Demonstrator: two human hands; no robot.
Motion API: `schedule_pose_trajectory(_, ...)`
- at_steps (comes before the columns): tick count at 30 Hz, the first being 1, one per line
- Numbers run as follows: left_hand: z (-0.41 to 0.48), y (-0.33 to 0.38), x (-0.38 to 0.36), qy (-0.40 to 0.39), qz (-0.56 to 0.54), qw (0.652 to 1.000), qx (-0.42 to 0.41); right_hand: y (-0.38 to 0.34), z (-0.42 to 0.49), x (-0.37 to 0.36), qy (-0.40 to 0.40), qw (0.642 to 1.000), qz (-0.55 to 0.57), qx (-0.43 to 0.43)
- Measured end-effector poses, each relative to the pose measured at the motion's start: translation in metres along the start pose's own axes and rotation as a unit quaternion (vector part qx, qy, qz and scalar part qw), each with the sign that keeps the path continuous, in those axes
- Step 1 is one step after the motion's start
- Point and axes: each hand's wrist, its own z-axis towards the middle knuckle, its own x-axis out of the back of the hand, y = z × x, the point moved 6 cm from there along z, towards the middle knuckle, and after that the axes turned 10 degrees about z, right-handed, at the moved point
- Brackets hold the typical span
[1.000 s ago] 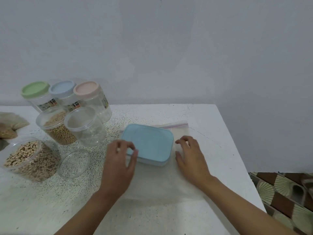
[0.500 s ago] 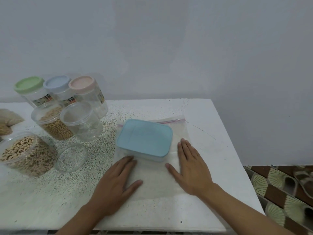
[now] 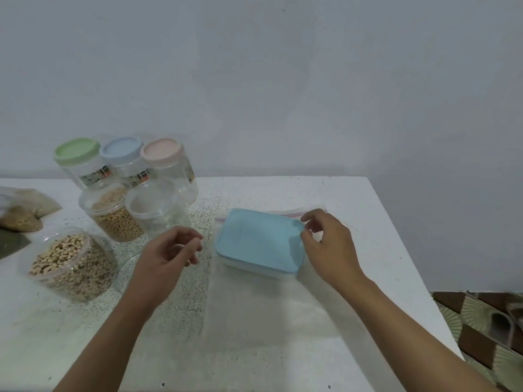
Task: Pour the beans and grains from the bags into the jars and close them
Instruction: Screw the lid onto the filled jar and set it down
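We find the blue-lidded container point(image 3: 259, 240) on a flat zip bag point(image 3: 254, 306) toward the right edge of the tabletop point(image 3: 353, 199). The right grip point(image 3: 331, 247) curls at its far right corner; we cannot tell if it pinches the container. The left grip point(image 3: 167, 253) hovers left of it, loosely curled, holding nothing.
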Motion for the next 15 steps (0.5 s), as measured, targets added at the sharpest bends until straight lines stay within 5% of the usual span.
schedule_pose_trajectory(4,0.007,0.015,0.048,0.015,0.011,0.999,-0.036,-0.045,0.001,-0.028,-0.001,0.995,0.08,0.054)
schedule_pose_trajectory(15,0.037,-0.034,0.196,0.035,0.185,0.972,-0.14,-0.17,-0.006,-0.197,-0.173,0.968,0.048,0.173)
